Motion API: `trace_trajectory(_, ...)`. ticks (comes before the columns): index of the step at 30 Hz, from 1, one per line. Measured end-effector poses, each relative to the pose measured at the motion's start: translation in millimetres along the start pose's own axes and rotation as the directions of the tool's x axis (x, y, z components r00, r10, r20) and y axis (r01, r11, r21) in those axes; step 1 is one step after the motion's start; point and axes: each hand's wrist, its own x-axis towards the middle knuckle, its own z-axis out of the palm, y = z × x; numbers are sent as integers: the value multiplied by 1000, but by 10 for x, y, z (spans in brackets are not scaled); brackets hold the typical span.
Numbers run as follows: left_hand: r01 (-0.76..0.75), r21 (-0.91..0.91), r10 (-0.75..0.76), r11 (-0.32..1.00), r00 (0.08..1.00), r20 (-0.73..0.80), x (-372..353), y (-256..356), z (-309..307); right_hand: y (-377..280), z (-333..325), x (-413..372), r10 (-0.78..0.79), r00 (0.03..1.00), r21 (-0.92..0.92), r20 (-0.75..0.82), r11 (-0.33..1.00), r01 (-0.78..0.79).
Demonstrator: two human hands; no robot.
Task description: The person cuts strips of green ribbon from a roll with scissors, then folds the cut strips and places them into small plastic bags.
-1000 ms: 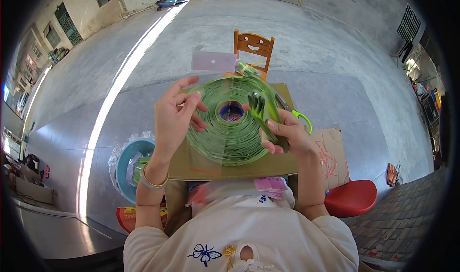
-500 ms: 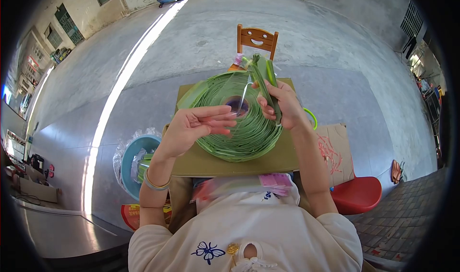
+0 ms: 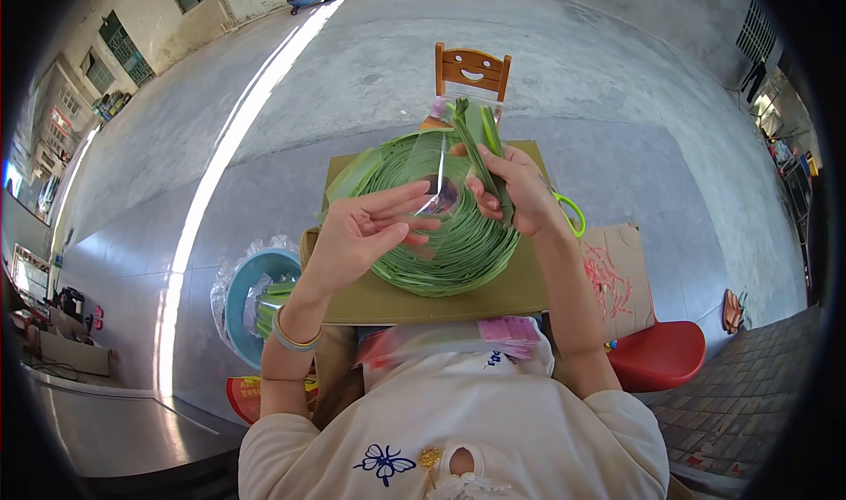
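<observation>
Left hand (image 3: 361, 236) barely shifted, pinching bag (image 3: 438, 176); scissors (image 3: 572, 214) behind.

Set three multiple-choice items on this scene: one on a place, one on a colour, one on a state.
1. Where is the basin?
A. beside the board, on the person's left
B. on the chair
C. in the person's lap

2. What colour is the coil?
A. red
B. green
C. white

3. What are the hands doing?
A. both are empty
B. the left hand pinches clear film, the right hand grips strips
C. both rest on the basin

Answers:
1 A, the basin sits low off the board's left edge.
2 B, every winding is green.
3 B, film shows at the left fingertips and strips rise from the right fist.
</observation>
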Motion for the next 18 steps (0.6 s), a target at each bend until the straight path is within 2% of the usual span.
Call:
trace_trajectory(4, -37, 88, 50, 995, 987, -151, 74, -67, -65, 83, 1, -21, -23, 998, 16, -53, 1000, 24)
trace_trajectory(6, -6, 129, 35, 992, 975, -221, 131, -149, -127, 123, 38, -85, 48, 997, 7, 66, 999, -49)
trace_trajectory(7, -62, 158, 103, 985, 958, -269, 167, -227, -148, 140, 68, -136, 83, 989, 1, 124, 997, -83)
trace_trajectory(9, -167, 224, 240, 960, 904, -354, 246, -398, -172, 167, 195, -235, 184, 967, -102, 176, 981, -168)
trace_trajectory(11, -117, 406, 287, 906, 876, -388, 291, -455, -225, 250, 258, -242, 253, 937, -214, 240, 955, -203)
trace_trajectory(12, -87, 491, 314, 867, 861, -401, 301, -459, -238, 294, 296, -231, 253, 942, -260, 223, 946, -193)
trace_trajectory(15, -67, 562, 353, 824, 837, -418, 326, -422, -157, 425, 325, -154, 224, 967, -453, 125, 880, -145)
trace_trajectory(16, -97, 688, 457, 719, 812, -363, 333, -427, -115, 480, 308, -104, 233, 962, -433, 142, 889, -151)
trace_trajectory(18, -133, 882, 627, 452, 751, -208, 339, -454, -12, 542, 295, -38, 263, 953, -207, 150, 951, -230)
